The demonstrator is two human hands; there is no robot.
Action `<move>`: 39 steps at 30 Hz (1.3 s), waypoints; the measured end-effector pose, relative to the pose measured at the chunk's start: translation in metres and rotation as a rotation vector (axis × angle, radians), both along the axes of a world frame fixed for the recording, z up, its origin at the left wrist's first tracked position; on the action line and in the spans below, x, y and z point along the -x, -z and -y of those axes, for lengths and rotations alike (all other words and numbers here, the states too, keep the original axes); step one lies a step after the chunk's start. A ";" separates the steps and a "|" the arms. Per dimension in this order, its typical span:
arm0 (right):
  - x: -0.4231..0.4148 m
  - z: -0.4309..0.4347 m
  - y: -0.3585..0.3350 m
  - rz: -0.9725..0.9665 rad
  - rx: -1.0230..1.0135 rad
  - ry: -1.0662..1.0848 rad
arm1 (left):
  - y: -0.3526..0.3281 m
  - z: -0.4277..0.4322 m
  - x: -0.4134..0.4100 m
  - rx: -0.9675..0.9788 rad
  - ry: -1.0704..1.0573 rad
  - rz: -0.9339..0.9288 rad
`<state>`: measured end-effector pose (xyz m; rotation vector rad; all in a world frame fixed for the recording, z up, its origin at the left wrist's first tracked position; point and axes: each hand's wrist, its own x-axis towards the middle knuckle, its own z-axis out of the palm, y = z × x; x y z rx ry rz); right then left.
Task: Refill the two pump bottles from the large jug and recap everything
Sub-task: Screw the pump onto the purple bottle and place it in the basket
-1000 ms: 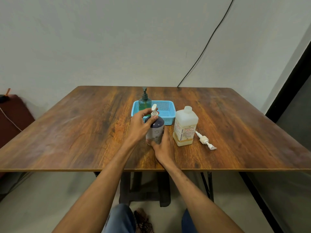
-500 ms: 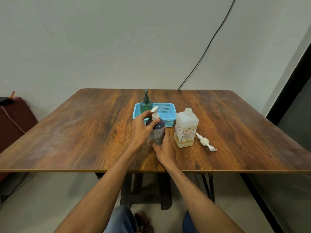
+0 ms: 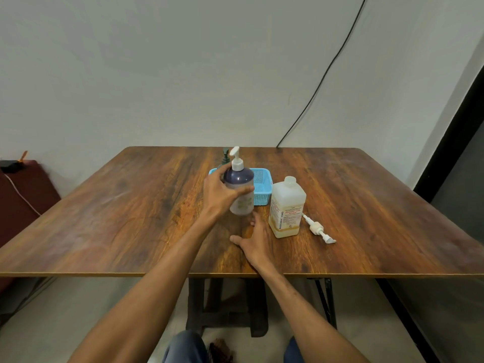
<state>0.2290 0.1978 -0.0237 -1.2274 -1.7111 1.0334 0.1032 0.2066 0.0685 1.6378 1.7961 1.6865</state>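
Observation:
My left hand (image 3: 220, 193) grips a purple pump bottle (image 3: 241, 188) with a white pump top, lifted off the wooden table (image 3: 131, 213) in front of the blue basket (image 3: 260, 183). My right hand (image 3: 255, 243) lies flat and open on the table just below the bottle, holding nothing. The large white jug (image 3: 287, 208), capped and showing a low band of yellowish liquid, stands to the right. A loose white pump head (image 3: 318, 229) lies beside the jug. A green pump bottle (image 3: 224, 158) stands in the basket, mostly hidden behind the lifted bottle.
A black cable (image 3: 322, 77) runs down the wall to the table's far edge. A dark red seat (image 3: 23, 195) sits off the table's left side. My knees show under the near edge.
My left hand has lifted the purple bottle up off the table and toward the basket. My right hand has let go of the bottle's base and now rests flat on the table.

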 end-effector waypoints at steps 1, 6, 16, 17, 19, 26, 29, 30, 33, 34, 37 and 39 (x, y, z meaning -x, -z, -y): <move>-0.001 -0.001 0.000 0.007 0.013 -0.003 | -0.009 -0.006 0.001 -0.009 -0.002 -0.008; -0.003 -0.003 0.004 0.005 0.045 -0.017 | -0.038 -0.044 -0.003 0.008 0.011 -0.041; 0.003 -0.007 0.012 0.013 0.030 0.001 | -0.027 -0.102 -0.005 0.078 0.050 -0.050; 0.003 -0.007 0.012 0.013 0.028 0.003 | -0.025 -0.107 -0.005 0.085 0.061 -0.049; 0.002 -0.008 0.012 0.011 0.020 0.005 | -0.019 -0.116 -0.003 0.099 0.080 -0.040; 0.001 -0.008 0.011 0.004 0.021 -0.005 | 0.007 -0.134 0.004 0.178 0.096 -0.013; 0.001 -0.009 0.009 0.010 0.027 -0.007 | 0.017 -0.138 0.005 0.224 0.112 -0.017; 0.001 -0.009 0.008 0.012 0.025 -0.007 | 0.019 -0.138 0.005 0.237 0.118 -0.021; 0.002 -0.009 0.008 0.013 0.023 -0.003 | 0.021 -0.140 0.004 0.255 0.124 -0.015; 0.002 -0.009 0.009 0.011 0.019 0.001 | 0.021 -0.140 0.004 0.261 0.130 -0.012; 0.002 -0.009 0.008 0.010 0.015 -0.002 | 0.019 -0.139 0.004 0.290 0.148 -0.015; 0.000 -0.008 0.006 0.012 0.018 -0.009 | 0.019 -0.137 0.004 0.302 0.161 -0.019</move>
